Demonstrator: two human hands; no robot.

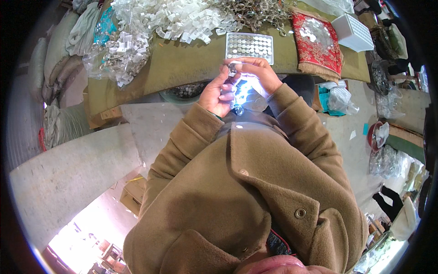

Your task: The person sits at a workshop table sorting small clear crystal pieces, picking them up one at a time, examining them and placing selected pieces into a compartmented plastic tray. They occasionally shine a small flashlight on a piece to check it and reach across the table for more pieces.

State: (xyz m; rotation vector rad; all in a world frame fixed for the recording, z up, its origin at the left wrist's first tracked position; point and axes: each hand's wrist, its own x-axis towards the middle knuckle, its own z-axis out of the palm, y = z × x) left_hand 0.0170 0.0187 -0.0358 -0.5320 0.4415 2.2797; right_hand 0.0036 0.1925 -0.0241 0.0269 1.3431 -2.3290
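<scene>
Both hands meet just over the near edge of the table. My left hand (216,95) pinches a small silver and dark piece (232,70) between thumb and fingers. From the other side, the fingers of my right hand (260,73) close on the same piece. Its exact kind is too small to make out. A glaring blue-white light (242,92) shines just below the hands and washes out part of the fingers. Right beyond them lies a white tray (226,45) with rows of small round silvery discs.
Behind are heaps of clear-white plastic pieces (182,20) and brownish metal bits (258,11). A plastic bag of small parts (125,52) lies left. On the right are a red patterned cloth (308,57) and a white gridded box (353,34). A basin (182,93) sits under the table edge.
</scene>
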